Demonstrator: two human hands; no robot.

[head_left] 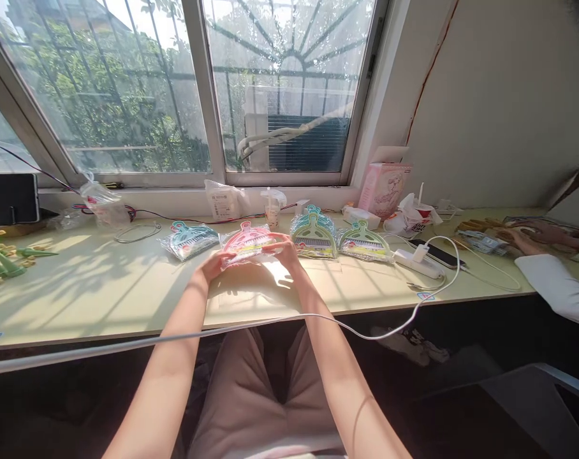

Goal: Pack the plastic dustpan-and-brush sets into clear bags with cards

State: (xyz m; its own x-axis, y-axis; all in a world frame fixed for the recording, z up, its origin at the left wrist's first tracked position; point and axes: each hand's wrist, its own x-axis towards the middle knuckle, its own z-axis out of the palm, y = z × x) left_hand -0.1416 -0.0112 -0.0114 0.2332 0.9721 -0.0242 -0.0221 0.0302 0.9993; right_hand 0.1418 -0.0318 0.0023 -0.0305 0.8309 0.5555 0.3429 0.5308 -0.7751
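Note:
Both my hands grip a pink mini dustpan-and-brush set (246, 239) in clear plastic wrap, tilted up at the table's far middle. My left hand (213, 264) is closed on its left edge and my right hand (285, 252) on its right edge. Just left of it lies a wrapped teal dustpan set (189, 240). To the right, a wrapped teal dustpan set (312, 217) lies behind a green dustpan set (314, 241), the two overlapping. Another green dustpan set (365, 242) sits beside them.
A white cable (289, 317) loops across in front of my forearms to a power strip (419, 262), near a phone (437, 253). A pink box (384, 190) and a cup (272, 213) stand by the window. At right, another person's hand (526, 241) rests near brown items.

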